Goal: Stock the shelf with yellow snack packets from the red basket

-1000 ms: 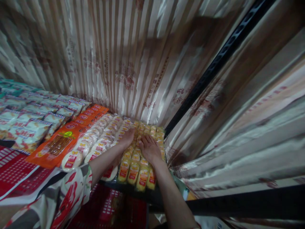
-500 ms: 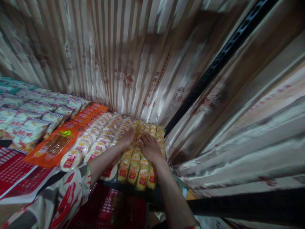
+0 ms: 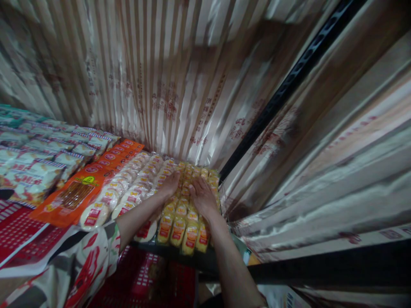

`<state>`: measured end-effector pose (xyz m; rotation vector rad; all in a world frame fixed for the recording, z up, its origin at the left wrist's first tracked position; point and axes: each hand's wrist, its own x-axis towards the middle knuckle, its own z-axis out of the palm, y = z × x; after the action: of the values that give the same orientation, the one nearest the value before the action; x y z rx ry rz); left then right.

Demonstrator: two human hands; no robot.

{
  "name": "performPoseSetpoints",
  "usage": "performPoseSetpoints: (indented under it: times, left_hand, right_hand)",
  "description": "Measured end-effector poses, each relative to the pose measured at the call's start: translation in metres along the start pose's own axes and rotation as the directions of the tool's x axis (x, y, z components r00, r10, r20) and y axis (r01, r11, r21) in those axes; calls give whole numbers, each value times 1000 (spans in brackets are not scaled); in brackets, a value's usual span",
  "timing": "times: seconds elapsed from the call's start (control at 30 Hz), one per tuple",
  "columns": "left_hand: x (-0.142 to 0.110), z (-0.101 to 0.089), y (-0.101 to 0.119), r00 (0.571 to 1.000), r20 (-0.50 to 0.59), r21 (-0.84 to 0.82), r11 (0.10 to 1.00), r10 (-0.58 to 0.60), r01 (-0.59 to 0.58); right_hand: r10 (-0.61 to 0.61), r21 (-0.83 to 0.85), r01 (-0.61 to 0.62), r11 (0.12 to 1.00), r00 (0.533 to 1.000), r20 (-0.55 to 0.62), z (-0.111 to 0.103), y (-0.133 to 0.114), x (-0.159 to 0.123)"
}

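Rows of small yellow wrapped cakes (image 3: 179, 231) fill the right end of the shelf. My right hand (image 3: 203, 197) lies flat on top of them, its fingers stretched toward the back and holding nothing. On their left side, my left hand (image 3: 171, 185) rests edge-on against the rows; its fingers look straight, though their tips are partly hidden. Round white wrapped cakes (image 3: 95, 214) with red and yellow labels stand in rows just left of the yellow ones, partly behind my left forearm.
An orange snack packet (image 3: 75, 192) lies left of the white cakes, and bagged snacks (image 3: 35, 177) stand in rows further left. Red baskets (image 3: 19, 226) sit at the front. A black shelf post (image 3: 257, 115) rises at the right before striped plastic sheeting (image 3: 167, 77).
My right hand has shifted slightly right across the yellow cakes, widening the gap between my hands. The left hand stays nearly in place. The view has moved a little.
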<state>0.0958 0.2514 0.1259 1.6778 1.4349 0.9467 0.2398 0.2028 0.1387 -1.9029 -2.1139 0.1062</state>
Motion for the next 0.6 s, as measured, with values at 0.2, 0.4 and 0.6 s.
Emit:
performPoseSetpoints:
  times: [0.2, 0.4, 0.6]
  left_hand:
    - [-28, -7, 2, 974, -102, 176, 968, 200, -180]
    - [-99, -9, -15, 852, -132, 398, 814, 507, -423]
    - [-177, 5, -31, 740, -17, 587, 606, 673, -537]
  right_hand:
    - [4, 40, 3, 999, 985, -174, -4, -4, -20]
    - [132, 181, -53, 982, 881, -454, -5, -13, -66]
    - [282, 254, -161, 954, 772, -570, 17, -23, -116]
